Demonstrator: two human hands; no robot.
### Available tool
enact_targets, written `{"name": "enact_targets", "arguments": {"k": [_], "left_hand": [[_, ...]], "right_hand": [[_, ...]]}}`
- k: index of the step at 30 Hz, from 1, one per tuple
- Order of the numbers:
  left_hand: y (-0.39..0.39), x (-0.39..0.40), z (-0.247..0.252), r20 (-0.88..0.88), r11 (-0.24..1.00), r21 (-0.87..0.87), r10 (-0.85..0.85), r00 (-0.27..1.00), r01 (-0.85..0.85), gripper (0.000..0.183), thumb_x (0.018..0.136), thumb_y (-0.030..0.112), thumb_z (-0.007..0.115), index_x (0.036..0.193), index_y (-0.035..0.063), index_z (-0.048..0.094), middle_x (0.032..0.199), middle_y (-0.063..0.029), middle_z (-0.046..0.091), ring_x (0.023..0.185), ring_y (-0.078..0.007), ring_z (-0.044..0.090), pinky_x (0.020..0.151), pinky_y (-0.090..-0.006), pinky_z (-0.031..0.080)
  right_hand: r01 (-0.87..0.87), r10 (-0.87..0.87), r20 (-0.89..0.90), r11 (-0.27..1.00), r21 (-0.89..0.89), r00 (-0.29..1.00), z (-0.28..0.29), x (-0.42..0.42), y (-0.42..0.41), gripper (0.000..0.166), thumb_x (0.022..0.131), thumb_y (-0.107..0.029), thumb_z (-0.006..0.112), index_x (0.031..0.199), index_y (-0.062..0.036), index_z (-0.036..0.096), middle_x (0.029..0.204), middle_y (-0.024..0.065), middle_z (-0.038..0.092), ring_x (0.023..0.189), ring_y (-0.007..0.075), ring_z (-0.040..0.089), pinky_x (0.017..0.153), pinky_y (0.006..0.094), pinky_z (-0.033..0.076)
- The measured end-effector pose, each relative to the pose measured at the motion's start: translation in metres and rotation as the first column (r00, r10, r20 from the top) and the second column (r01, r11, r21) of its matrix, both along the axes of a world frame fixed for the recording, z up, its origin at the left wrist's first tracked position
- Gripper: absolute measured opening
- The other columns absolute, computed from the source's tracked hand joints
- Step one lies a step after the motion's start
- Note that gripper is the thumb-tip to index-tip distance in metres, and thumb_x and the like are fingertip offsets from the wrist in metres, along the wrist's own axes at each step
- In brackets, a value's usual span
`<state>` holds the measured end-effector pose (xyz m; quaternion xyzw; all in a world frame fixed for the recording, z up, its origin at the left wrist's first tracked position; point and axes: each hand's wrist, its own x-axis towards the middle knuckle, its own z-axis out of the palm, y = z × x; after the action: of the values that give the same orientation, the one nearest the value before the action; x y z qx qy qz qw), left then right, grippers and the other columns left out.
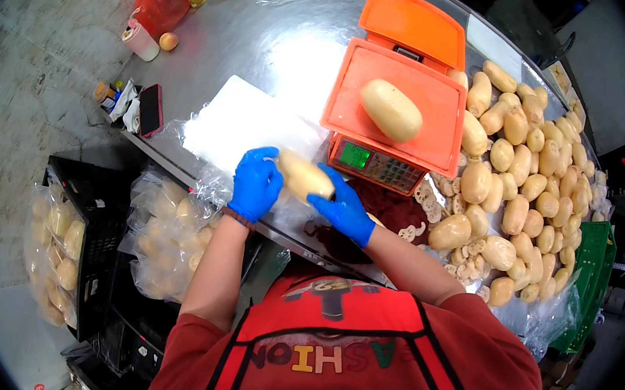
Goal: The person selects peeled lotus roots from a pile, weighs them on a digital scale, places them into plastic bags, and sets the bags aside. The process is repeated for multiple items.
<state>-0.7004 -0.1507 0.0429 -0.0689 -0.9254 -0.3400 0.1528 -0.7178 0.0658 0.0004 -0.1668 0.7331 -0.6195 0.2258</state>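
Between my two blue-gloved hands is a peeled lotus root segment (306, 177), held over the table's near edge. My right hand (345, 207) grips its right end, thumb and fingers apart around it. Curled fingers of my left hand (256, 183) close at its left end; whether thin film lies between is unclear. Just beyond, a stack of clear plastic bags (252, 117) spreads on the metal table (220, 42). An orange digital scale (346, 90) stands to the right, its display lit green. On its pan rests another lotus root segment (391, 111).
A large heap of lotus root segments (521, 165) covers the right side, with cut slices (429, 201) near the scale. Bagged roots (165, 236) and a black crate (94, 263) stand lower left. A phone (151, 110), red bag (158, 7) and cup (140, 41) lie at far left.
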Motion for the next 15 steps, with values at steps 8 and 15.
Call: {"name": "enact_targets", "arguments": {"k": [8, 15], "left_hand": [[0.038, -0.004, 0.034, -0.060, 0.962, 0.208, -0.169, 0.984, 0.178, 0.011, 0.076, 0.011, 0.060, 0.069, 0.0063, 0.053, 0.109, -0.0161, 0.058, 0.105, -0.0326, 0.052, 0.107, -0.0525, 0.022], [0.060, 0.013, 0.043, -0.123, 0.938, 0.263, -0.201, 0.972, 0.228, 0.008, 0.075, 0.012, 0.061, 0.073, 0.0065, 0.055, 0.106, -0.0149, 0.059, 0.101, -0.0349, 0.053, 0.101, -0.0490, 0.031]], "right_hand": [[-0.271, 0.405, -0.542, 0.911, 0.312, 0.736, 0.028, -0.009, -0.006, 0.077, 0.077, -0.029, 0.068, 0.140, -0.0067, 0.029, 0.111, 0.0222, 0.055, 0.092, 0.0316, 0.061, 0.072, 0.0382, 0.050], [-0.064, 0.105, 0.071, 0.900, -0.432, 0.992, 0.010, -0.019, -0.029, 0.055, 0.089, -0.023, 0.051, 0.139, -0.0062, 0.033, 0.120, 0.0095, 0.053, 0.105, 0.0233, 0.055, 0.090, 0.0368, 0.045]]}}
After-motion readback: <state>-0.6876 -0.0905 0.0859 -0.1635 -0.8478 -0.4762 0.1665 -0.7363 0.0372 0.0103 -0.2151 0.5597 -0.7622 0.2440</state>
